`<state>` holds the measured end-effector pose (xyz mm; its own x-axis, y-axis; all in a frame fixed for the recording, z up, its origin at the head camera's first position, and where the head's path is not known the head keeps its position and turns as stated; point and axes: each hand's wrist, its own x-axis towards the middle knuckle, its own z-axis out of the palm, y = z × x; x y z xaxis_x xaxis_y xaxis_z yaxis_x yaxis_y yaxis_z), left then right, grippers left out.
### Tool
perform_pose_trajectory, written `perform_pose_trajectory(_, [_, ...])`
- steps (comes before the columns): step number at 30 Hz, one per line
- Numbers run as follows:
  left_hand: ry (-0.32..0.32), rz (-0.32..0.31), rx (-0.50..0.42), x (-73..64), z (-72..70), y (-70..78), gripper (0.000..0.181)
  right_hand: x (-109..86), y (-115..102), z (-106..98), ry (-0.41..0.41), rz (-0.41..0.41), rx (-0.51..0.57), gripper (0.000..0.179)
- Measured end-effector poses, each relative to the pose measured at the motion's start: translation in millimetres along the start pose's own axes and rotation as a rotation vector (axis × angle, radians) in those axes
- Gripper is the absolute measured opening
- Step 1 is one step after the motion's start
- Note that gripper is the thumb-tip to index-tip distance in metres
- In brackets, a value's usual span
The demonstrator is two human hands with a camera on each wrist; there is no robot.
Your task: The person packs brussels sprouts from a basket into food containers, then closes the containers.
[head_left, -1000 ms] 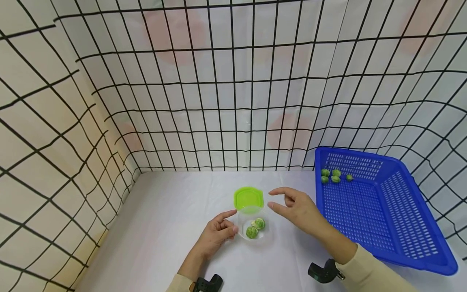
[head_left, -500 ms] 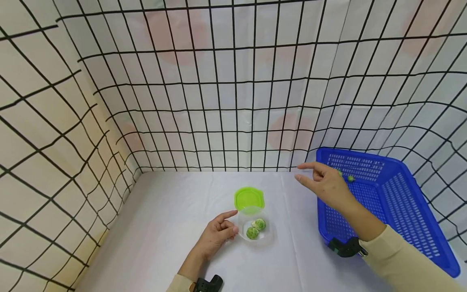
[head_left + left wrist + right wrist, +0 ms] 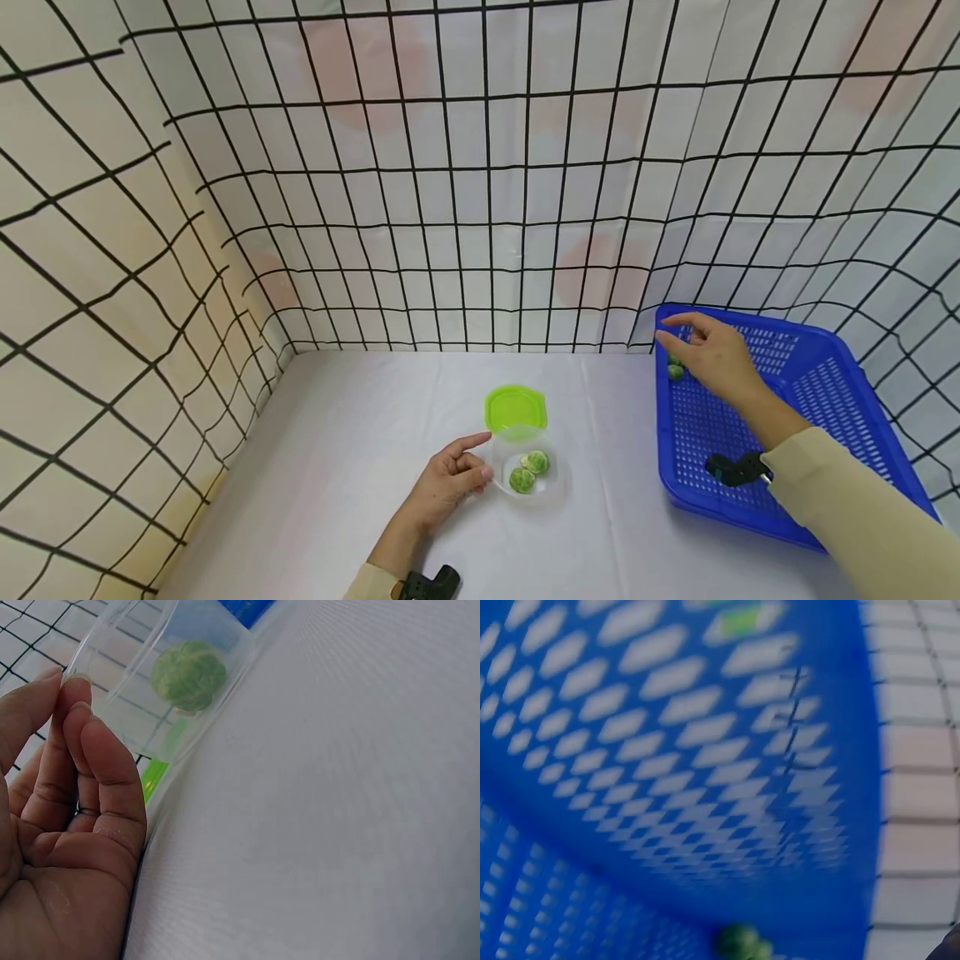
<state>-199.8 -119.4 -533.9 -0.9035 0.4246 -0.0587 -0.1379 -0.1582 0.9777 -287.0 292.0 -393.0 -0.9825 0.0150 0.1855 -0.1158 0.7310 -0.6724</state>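
Observation:
My left hand (image 3: pixel 447 481) pinches the rim of a small clear plastic container (image 3: pixel 124 671) between thumb and fingertips. Inside it lie two Brussels sprouts (image 3: pixel 536 462), one next to the other; only one sprout (image 3: pixel 189 676) shows in the left wrist view. My right hand (image 3: pixel 712 357) is over the near-left corner region of a blue plastic basket (image 3: pixel 693 471), thumb and index finger apart with nothing between them. Beneath it, Brussels sprouts (image 3: pixel 676 372) peek out by the basket's left wall, the others hidden by the hand. The right wrist view also shows a sprout (image 3: pixel 737 942) low in the basket.
A bright green lid (image 3: pixel 515 407) lies just behind the clear container on the white-covered table (image 3: pixel 360 433). White walls with a black grid (image 3: pixel 480 192) stand behind and to the left. The basket takes up the table's right side.
My right hand has moved from beside the clear container, up and to the right, over the basket. My left hand has stayed at the container's rim.

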Motion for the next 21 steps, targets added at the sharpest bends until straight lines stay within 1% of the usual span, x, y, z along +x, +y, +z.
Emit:
perform_pose_trajectory(7, [0.008, -0.007, 0.003, 0.4, 0.6, 0.3, 0.065, 19.0, 53.7, 5.5, 0.042, 0.026, -0.06, 0.051])
perform_pose_trajectory(11, [0.012, 0.0, 0.001, 0.3, -0.7, -0.3, 0.064, 25.4, 76.4, 8.5, 0.046, 0.079, -0.101, 0.052])
perform_pose_trajectory(14, [0.006, 0.003, -0.002, 0.9, -1.6, -1.3, 0.064, 26.1, 90.0, 7.6, 0.011, 0.141, -0.128, 0.059])
perform_pose_trajectory(17, [0.001, 0.001, -0.003, 1.5, -2.4, -1.9, 0.065, 27.2, 101.3, 4.3, -0.035, 0.201, -0.128, 0.063])
perform_pose_trajectory(21, [0.001, 0.0, -0.008, 1.7, -3.2, -2.4, 0.065, 29.6, 111.6, 2.8, -0.078, 0.264, -0.154, 0.068])
